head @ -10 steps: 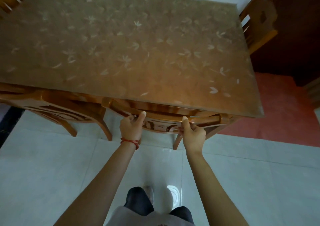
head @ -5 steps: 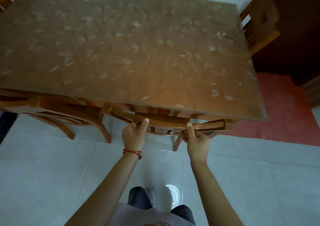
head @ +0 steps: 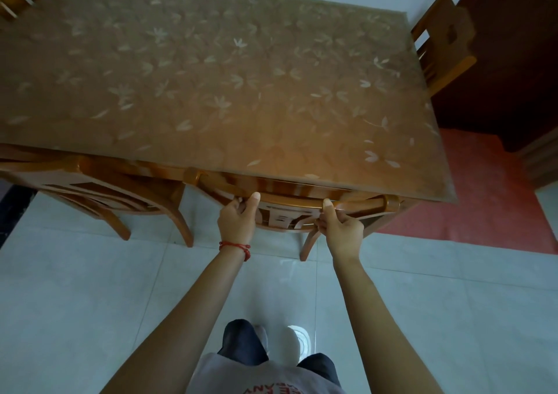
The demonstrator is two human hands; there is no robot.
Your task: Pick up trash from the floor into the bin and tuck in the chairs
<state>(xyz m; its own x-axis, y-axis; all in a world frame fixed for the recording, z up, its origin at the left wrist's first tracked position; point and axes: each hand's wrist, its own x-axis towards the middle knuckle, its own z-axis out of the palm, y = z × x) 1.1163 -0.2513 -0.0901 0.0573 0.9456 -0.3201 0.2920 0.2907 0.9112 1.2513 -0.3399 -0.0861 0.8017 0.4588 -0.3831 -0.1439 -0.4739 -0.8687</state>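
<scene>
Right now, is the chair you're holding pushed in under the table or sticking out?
Pushed in. The chair has its top rail right at the table edge, its seat hidden underneath. Left hand and right hand grip the rail.

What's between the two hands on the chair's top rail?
In the head view, a bare stretch of the chair's top rail runs between the left hand and right hand; the carved backrest panel shows below it.

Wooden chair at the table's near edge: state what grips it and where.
Both hands hold the wooden chair by its curved top rail: the left hand left of the middle, the right hand right of it, thumbs on top.
</scene>
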